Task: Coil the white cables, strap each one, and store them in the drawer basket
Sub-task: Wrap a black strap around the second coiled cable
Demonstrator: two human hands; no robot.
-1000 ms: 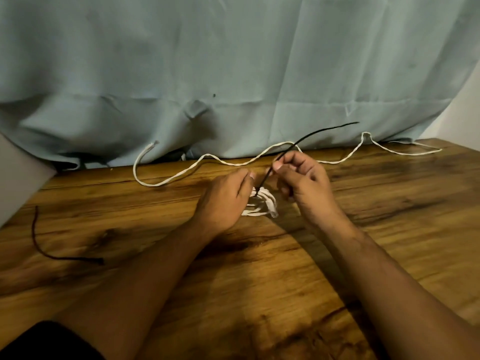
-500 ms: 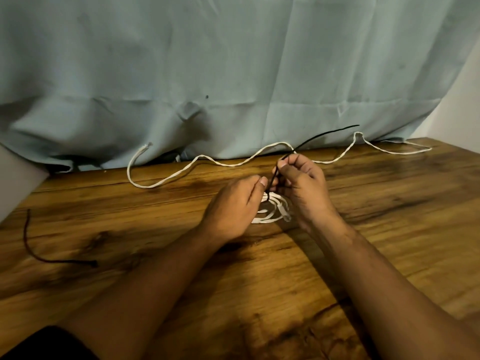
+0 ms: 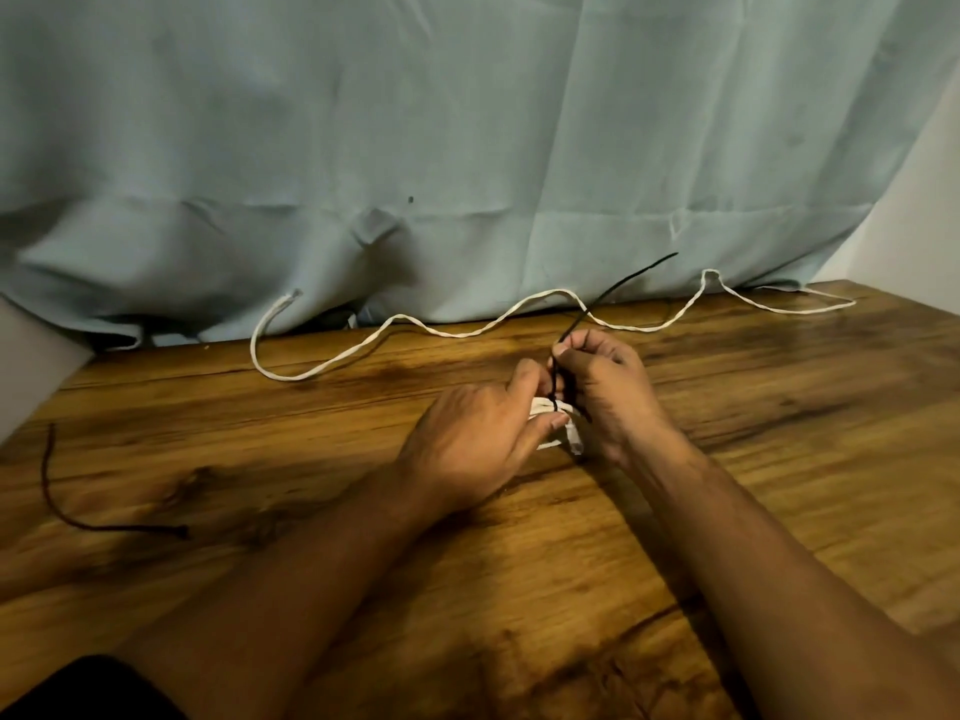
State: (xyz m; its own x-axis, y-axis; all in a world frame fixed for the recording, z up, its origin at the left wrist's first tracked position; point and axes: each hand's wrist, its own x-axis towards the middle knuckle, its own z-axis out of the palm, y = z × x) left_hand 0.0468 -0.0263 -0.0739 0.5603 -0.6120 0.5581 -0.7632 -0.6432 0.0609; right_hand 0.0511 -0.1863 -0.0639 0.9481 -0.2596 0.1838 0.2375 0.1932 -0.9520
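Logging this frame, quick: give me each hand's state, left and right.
Left hand: closed, gripping the coiled white cable.
Right hand: closed, pinching the black strap that loops round the coil.

both hands work at a coiled white cable (image 3: 545,407); right hand (image 3: 608,387) pinches a black strap (image 3: 618,283)

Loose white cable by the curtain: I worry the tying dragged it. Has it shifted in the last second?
No. The loose white cable keeps its place against the dark speck on the curtain.
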